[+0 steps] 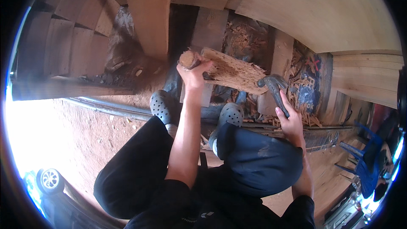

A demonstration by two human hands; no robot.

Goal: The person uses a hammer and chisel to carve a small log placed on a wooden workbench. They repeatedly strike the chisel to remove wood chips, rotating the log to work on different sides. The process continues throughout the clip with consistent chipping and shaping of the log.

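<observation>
My left hand (196, 74) is closed around a thick, round wooden handle (189, 60), whose frayed end faces up; whatever lies below the fist is hidden. Beside that hand lies a rough, splintered plank (235, 73), its surface chipped and pitted. In my right hand (291, 121) is a claw hammer (277, 93), gripped by its dark handle. The hammer's metal head is over the right end of the plank; I cannot tell whether they touch.
Wood chips (243, 36) litter the ground between crosswise boards (280, 53). Large wooden panels (305, 8) rise at the far side, and stacked boards (70, 46) stand left. My clogs (231, 113) are close below the plank. A blue chair (364, 165) is at right, a vehicle wheel (50, 180) at lower left.
</observation>
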